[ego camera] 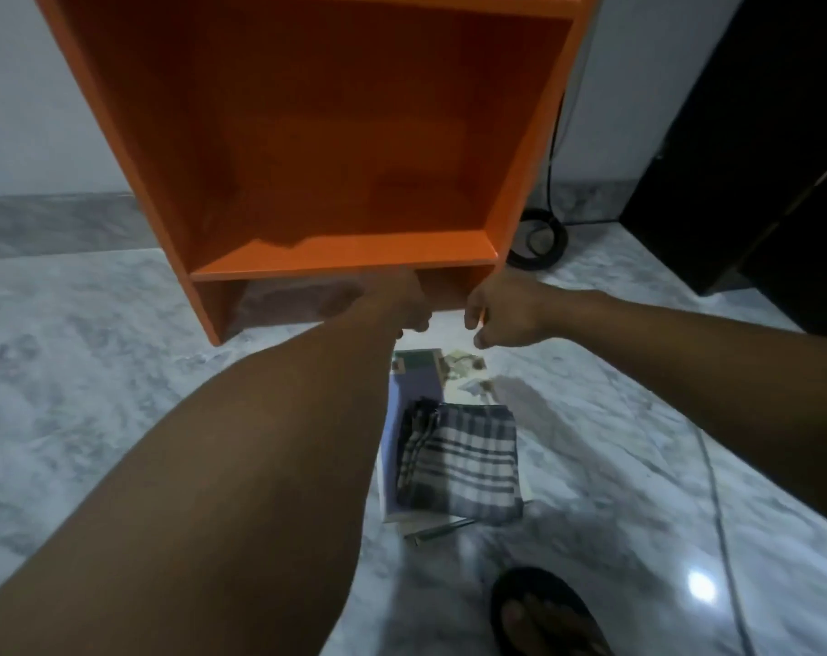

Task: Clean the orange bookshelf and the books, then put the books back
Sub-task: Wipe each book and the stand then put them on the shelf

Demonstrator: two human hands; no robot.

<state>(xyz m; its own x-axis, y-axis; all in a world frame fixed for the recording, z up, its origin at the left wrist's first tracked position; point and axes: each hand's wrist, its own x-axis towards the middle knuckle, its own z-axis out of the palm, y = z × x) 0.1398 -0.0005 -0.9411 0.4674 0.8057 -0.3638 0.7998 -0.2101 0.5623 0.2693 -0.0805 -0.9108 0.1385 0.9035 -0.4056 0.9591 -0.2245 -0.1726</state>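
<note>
The right hand is curling its fingers and thumb round the bottom front corner of the orange wooden bookshelf, at the foot of its right side panel. The left hand, just beside it, is hanging with fingers curled in front of the low gap under the bottom board. The blur is hiding whether it is holding anything, so I cannot tell.

Directly below the hands and back toward the person, a flat stack of books with a lavender cover is lying on the grey marble floor. A folded blue-and-white checked cloth is resting on its near half. The stack's long axis is running from the person straight toward the gap between the hands, so neither hand is clearly nearer. The right probably has the freer drop, since the left forearm is crossing the stack's left edge. The shelf's compartment above the hands is standing bare.
</note>
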